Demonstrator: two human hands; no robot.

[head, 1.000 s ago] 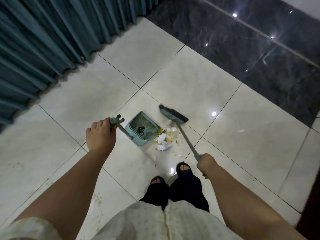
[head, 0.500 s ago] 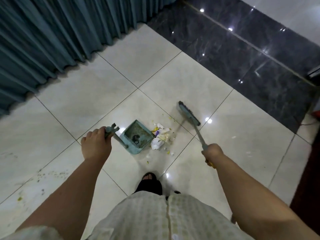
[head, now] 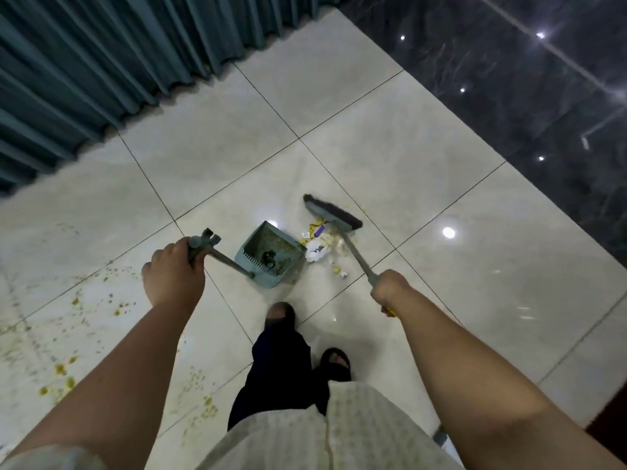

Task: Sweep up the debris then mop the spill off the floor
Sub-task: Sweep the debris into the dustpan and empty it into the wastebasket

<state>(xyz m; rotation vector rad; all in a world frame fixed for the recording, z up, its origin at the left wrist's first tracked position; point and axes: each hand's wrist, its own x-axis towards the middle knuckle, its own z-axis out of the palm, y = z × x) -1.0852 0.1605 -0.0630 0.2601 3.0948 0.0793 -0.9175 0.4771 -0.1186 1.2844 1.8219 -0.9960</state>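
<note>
A teal dustpan (head: 269, 254) stands on the pale tiled floor with its mouth facing right; something small and dark lies inside. My left hand (head: 173, 274) grips the top of its long handle. Beside the pan's mouth lies a pile of debris (head: 322, 244): crumpled white paper, yellow scraps and a purple bit. The broom head (head: 332, 212) rests on the floor just beyond the pile. My right hand (head: 390, 290) is closed around the broom's grey handle. A yellowish spill (head: 64, 371) spatters the tiles at the lower left.
Teal curtains (head: 118, 62) hang along the far left. Dark glossy marble flooring (head: 509, 79) borders the pale tiles at the upper right. My feet in dark sandals (head: 334, 362) stand just behind the dustpan.
The broom head has swung back to the far side of the debris pile. My view has shifted left, bringing the yellowish spill into sight. One foot has stepped forward.
</note>
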